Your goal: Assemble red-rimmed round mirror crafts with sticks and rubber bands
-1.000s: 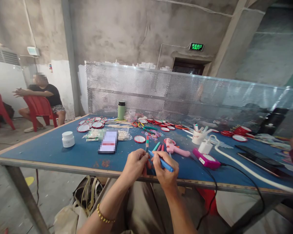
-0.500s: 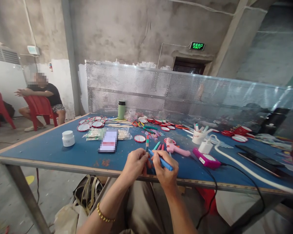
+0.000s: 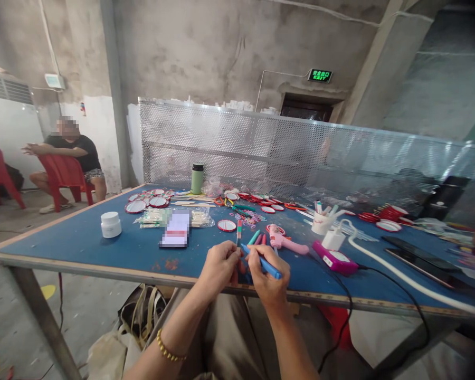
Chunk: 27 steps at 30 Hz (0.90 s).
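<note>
Between the fingers of my left hand (image 3: 220, 262) stands a thin flat stick (image 3: 239, 232) with coloured bands of green, red and dark along it. My right hand (image 3: 269, 270) is closed round a blue marker pen (image 3: 269, 267), whose tip is at the stick's lower part, by my left fingertips. Just beyond my hands lie a teal marker (image 3: 254, 237) and some pink or red ones. A pink glue gun (image 3: 287, 241) rests right of them, and a round white disc with a red rim (image 3: 227, 225) lies behind the stick.
On the blue table (image 3: 79, 248) are a white jar (image 3: 111, 225), a phone (image 3: 174, 229), a green bottle (image 3: 197, 178), pliers (image 3: 243, 210), a cup of pens (image 3: 320, 221) and a purple power strip (image 3: 334, 257) with cables. A perforated metal screen (image 3: 229, 142) stands behind. A person (image 3: 73, 150) sits far left.
Almost nothing differs. The blue marker and my right hand have shifted very slightly; both hands keep their hold.
</note>
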Tool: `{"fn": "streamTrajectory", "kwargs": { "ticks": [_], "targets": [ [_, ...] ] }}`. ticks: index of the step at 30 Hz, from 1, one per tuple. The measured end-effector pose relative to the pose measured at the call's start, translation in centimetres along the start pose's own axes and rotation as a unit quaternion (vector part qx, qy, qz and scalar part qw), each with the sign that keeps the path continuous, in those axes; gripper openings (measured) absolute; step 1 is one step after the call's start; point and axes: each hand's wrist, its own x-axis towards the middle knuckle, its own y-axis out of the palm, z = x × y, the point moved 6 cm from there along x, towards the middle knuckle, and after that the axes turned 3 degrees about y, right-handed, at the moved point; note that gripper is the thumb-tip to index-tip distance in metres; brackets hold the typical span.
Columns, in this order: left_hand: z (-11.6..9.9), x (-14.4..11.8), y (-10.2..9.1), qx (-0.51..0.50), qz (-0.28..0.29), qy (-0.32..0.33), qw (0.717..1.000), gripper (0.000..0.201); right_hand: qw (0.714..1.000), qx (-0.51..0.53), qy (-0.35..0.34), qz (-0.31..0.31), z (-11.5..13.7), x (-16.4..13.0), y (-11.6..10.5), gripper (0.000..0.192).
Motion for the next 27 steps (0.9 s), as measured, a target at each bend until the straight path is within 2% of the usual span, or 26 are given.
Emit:
{"fn": "streamTrajectory", "kwargs": {
  "ticks": [12,17,27],
  "targets": [
    [0.08,0.05,0.05,-0.004,-0.002,0.005,1.000,0.013,1.000,0.021,0.005,0.012,0.00,0.06,0.14,0.017],
    [0.05,0.07,0.02,0.010,-0.003,0.010,1.000,0.021,1.000,0.024,0.003,0.010,0.06,0.06,0.15,0.016],
    [0.26,0.16,0.01,0.015,-0.006,0.016,1.000,0.023,0.999,0.030,0.006,0.029,-0.05,0.13,0.45,0.016]
  ]
}}
